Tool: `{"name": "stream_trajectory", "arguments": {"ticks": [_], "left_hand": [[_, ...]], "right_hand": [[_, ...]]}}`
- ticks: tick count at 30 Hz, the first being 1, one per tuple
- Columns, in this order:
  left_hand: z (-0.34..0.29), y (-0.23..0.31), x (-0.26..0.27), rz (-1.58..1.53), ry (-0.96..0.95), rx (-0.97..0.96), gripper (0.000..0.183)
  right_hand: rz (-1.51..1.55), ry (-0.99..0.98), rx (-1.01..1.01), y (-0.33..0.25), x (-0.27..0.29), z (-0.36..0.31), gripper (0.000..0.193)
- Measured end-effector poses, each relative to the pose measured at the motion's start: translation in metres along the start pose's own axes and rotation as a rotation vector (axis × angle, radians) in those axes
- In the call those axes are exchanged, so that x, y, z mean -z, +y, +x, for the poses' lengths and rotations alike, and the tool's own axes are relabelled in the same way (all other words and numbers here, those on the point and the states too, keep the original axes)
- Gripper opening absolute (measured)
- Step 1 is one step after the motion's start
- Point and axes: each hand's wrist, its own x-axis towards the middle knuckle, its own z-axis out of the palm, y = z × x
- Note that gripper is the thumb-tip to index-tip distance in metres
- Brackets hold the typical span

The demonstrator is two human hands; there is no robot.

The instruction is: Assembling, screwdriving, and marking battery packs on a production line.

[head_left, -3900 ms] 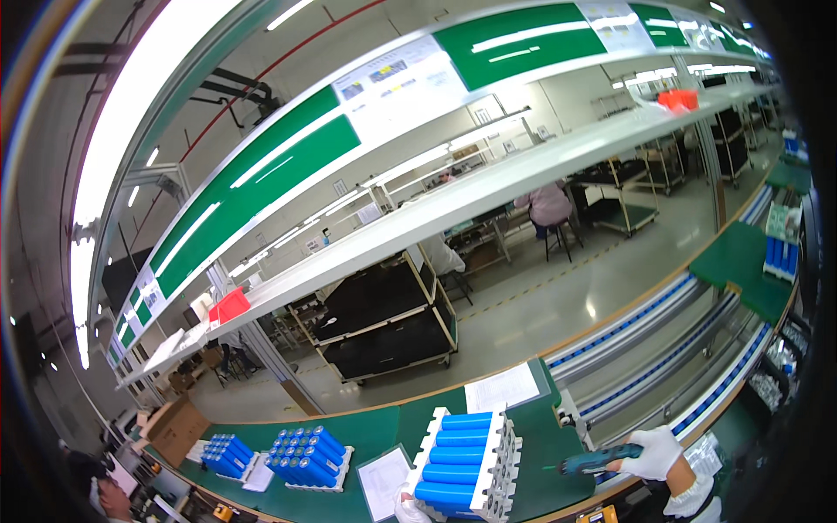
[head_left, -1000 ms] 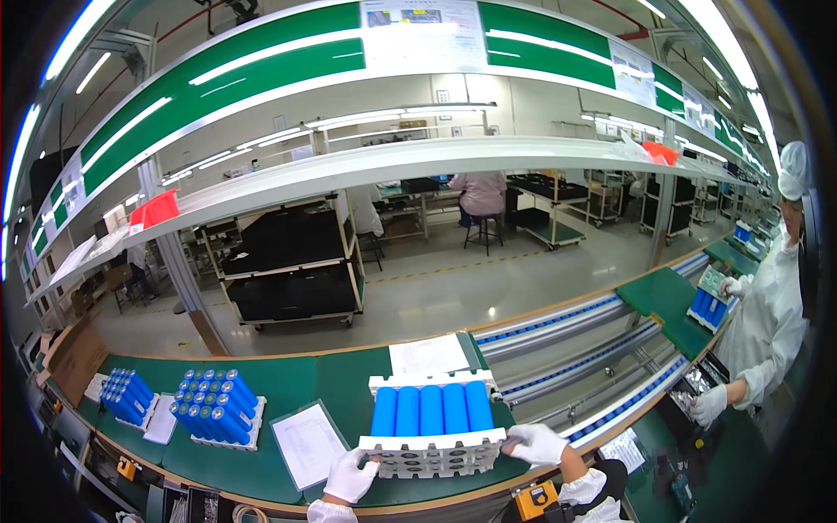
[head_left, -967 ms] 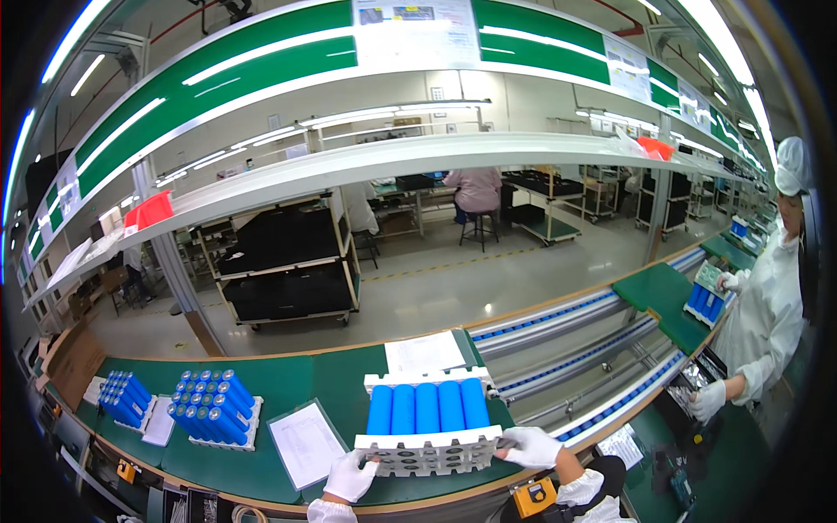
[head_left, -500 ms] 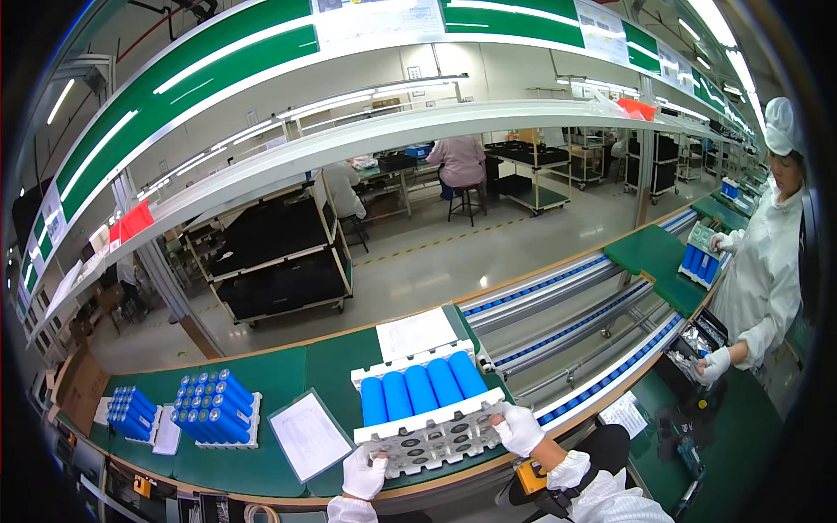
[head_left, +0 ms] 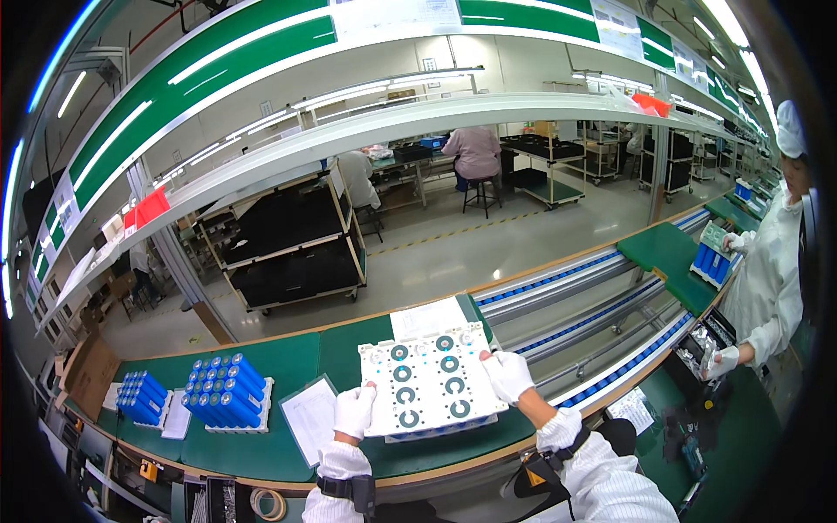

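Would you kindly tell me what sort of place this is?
It looks like a factory assembly line: roller tracks lie next to a green workbench, blue cylinders sit in white frames, and a gloved co-worker is farther along.

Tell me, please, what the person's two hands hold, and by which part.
A white-topped block of blue cells, held at opposite side edges: the left hand at its left edge, the right hand at its right.

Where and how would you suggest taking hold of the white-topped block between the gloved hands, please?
The white-topped block seems best gripped by its left and right edges, one hand coming from each side, where the left hand and right hand are. Its top is broad and flat, so opposite edges should balance it and leave the dark rings uncovered.
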Motion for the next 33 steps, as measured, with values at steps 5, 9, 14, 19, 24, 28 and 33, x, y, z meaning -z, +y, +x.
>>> {"name": "stream_trajectory", "arguments": {"ticks": [5,9,14,19,24,28,33], "left_hand": [[0.016,0.005,-0.006,-0.139,-0.050,0.085,0.036],[0.012,0.011,-0.005,-0.194,-0.095,0.134,0.034],[0.007,0.008,-0.001,-0.114,-0.069,0.130,0.035],[0.000,0.007,0.004,-0.013,-0.067,0.027,0.038],[0.044,0.027,0.025,0.048,0.090,0.154,0.052],[0.120,-0.067,0.042,0.881,0.139,-0.116,0.044],[0.106,-0.085,0.014,1.064,0.083,0.060,0.036]], "right_hand": [[-0.049,-0.080,-0.101,0.013,-0.007,0.022,0.052],[-0.136,-0.198,-0.148,-0.002,0.009,0.023,0.054],[-0.199,-0.413,-0.074,-0.008,0.024,0.013,0.063],[-0.082,-0.402,-0.131,0.010,0.026,0.004,0.060],[0.193,-0.437,-0.149,0.024,0.044,-0.008,0.049],[0.129,-0.352,0.082,0.020,0.051,-0.020,0.036],[-0.094,-0.304,0.232,-0.024,0.071,-0.050,0.030]]}}
